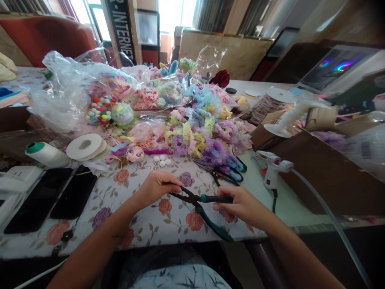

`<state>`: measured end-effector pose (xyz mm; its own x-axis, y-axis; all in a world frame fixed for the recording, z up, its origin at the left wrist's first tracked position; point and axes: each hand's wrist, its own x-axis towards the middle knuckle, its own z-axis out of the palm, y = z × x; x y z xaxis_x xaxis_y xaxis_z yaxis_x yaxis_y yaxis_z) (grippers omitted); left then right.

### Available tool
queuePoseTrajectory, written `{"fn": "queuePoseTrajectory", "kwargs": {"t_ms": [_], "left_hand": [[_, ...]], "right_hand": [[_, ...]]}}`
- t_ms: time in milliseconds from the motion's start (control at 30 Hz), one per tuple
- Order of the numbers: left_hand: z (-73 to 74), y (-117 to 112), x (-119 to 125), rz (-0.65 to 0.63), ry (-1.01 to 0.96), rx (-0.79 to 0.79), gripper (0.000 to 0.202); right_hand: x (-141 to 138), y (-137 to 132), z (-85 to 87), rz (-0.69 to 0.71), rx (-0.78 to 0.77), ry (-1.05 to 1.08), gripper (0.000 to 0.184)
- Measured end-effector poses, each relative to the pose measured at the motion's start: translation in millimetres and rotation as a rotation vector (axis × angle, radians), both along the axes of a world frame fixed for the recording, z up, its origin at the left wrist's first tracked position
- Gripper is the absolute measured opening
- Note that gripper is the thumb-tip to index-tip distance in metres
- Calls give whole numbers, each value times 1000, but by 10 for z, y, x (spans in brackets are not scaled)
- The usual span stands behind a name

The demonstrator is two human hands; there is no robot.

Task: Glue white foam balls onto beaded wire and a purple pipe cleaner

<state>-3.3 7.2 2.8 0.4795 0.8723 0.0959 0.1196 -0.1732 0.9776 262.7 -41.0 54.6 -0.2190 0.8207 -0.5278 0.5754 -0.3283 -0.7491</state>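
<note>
Long-nose pliers (196, 198) with dark jaws and teal-black handles are spread open above the flowered cloth. My right hand (242, 205) is closed around the upper handle, while the lower handle hangs free below it. At the other end, my left hand (158, 188) pinches with thumb and forefinger at the tip of the upper jaw; whether something small is also between these fingers, I cannot tell. Just beyond my right hand lie scissors (224, 176) with black handles. Several white balls (162, 161) rest beyond my left hand, beside a small doll head (134, 154).
Pastel ruffled trims (192, 136) and plastic bags (64, 86) are heaped across the back. A white glue gun (272, 166) with its cord stands right, near a cardboard box (325, 172). Phones (74, 192), a ribbon roll (84, 147) and a thread cone (48, 154) lie left.
</note>
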Motion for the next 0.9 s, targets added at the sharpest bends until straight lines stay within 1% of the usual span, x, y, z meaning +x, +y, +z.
{"fn": "queuePoseTrajectory", "kwargs": {"t_ms": [100, 200, 267, 400, 567, 633, 700, 800, 900], "left_hand": [[-12, 18, -44, -4, -14, 16, 19], [-32, 54, -94, 70, 7, 2, 22], [-52, 75, -114, 62, 59, -28, 23], [-56, 89, -118, -85, 183, -25, 25], [46, 75, -109, -91, 184, -16, 34], [69, 57, -89, -134, 163, -14, 33], [56, 34, -53, -170, 154, 7, 32], [0, -3, 7, -148, 150, 24, 26], [-25, -30, 33, -90, 126, -49, 20]], "right_hand": [[104, 42, -24, 19, -122, 89, 32], [211, 63, -62, 38, -184, 109, 32], [259, 64, -87, 21, -208, 103, 32], [278, 63, -103, -41, -134, 102, 33], [233, 106, -48, -54, -94, 75, 34], [203, 127, -22, -53, -81, 64, 36], [171, 140, -3, -54, -71, 71, 38], [135, 139, 13, -45, -65, 88, 39], [139, 125, 30, -25, -64, 101, 38]]}}
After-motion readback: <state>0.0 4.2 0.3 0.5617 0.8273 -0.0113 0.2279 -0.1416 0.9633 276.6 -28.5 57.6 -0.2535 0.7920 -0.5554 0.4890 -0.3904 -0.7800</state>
